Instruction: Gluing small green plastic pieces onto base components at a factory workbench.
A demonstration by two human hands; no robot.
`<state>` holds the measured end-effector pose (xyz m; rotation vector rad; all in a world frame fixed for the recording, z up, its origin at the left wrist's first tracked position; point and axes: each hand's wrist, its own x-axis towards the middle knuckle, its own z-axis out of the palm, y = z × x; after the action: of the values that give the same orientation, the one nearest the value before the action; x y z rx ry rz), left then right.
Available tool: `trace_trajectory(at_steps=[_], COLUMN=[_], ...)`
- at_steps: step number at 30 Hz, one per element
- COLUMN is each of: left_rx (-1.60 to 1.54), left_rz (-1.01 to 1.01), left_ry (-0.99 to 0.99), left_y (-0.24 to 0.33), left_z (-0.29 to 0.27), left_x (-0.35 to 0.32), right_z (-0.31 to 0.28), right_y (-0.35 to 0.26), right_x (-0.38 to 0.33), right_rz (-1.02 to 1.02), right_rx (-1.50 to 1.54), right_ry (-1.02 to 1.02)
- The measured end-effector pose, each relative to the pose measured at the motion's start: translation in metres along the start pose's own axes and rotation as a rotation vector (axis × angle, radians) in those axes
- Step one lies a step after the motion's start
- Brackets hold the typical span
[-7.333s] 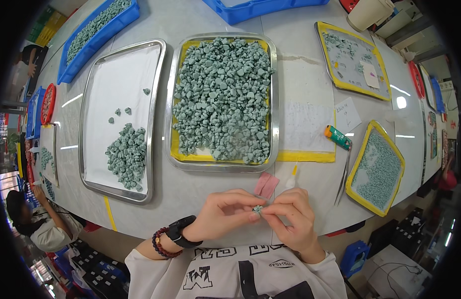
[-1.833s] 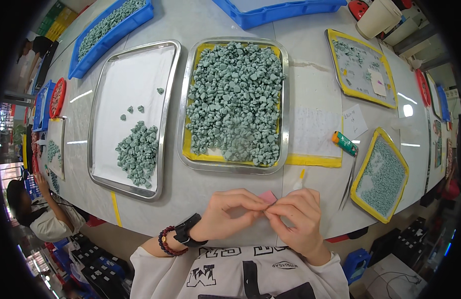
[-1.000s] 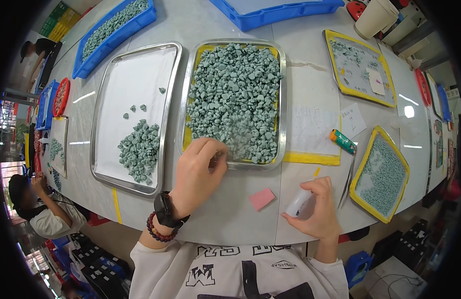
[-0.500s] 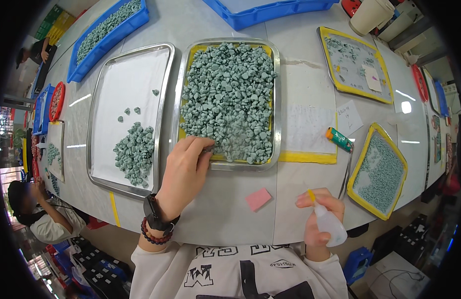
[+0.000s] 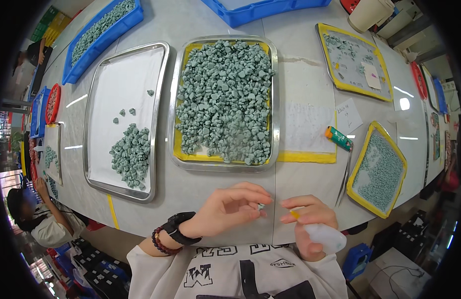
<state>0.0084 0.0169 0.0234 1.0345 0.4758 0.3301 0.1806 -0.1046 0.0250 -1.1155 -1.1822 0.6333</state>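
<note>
My left hand (image 5: 229, 208) is at the table's near edge, pinching a small green piece (image 5: 261, 206) between thumb and fingers. My right hand (image 5: 310, 219) is right beside it, holding a small white squeeze bottle (image 5: 326, 237) whose orange tip (image 5: 293, 214) points at that piece. Just beyond the hands lies a steel tray with a yellow liner (image 5: 274, 99), heaped with green pieces (image 5: 223, 99). To its left a second steel tray (image 5: 158, 124) with a white liner holds a smaller pile of green pieces (image 5: 131, 155) and a few loose ones.
A green and orange lighter (image 5: 338, 138), tweezers (image 5: 346, 177) and a paper note (image 5: 348, 115) lie right of the middle tray. Yellow trays of green pieces (image 5: 380, 169) (image 5: 355, 60) sit at right, blue bins (image 5: 101, 35) at the back. A person (image 5: 34, 219) works at lower left.
My left hand has drawn back from the middle tray to the table's near edge with a green piece. My right hand has brought the bottle's tip up to it. The pink block is now hidden.
</note>
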Motion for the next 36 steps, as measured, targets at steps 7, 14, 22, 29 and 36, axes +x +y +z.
trace_trajectory(at_steps=[7,14,22,29,36], left_rx=[-0.161,-0.261,-0.181,-0.155,-0.077], left_rz=[-0.079,-0.042,-0.039,-0.080,-0.016], left_ry=[0.026,0.034,0.036,0.058,0.067], left_y=[-0.009,-0.018,-0.020,-0.021,-0.023], left_z=[-0.011,-0.009,-0.010,-0.008,-0.007], left_x=[0.000,-0.001,-0.001,-0.003,-0.003], right_z=[0.008,0.008,0.008,0.006,0.010], right_y=[0.004,0.007,0.006,0.007,0.011], right_x=[0.001,0.006,0.005,0.004,0.005], right_rz=[0.161,0.124,0.175,0.131,0.097], right_rx=[-0.031,-0.020,-0.047,-0.053,-0.056], right_ry=[-0.101,-0.169,-0.178,-0.174,-0.179])
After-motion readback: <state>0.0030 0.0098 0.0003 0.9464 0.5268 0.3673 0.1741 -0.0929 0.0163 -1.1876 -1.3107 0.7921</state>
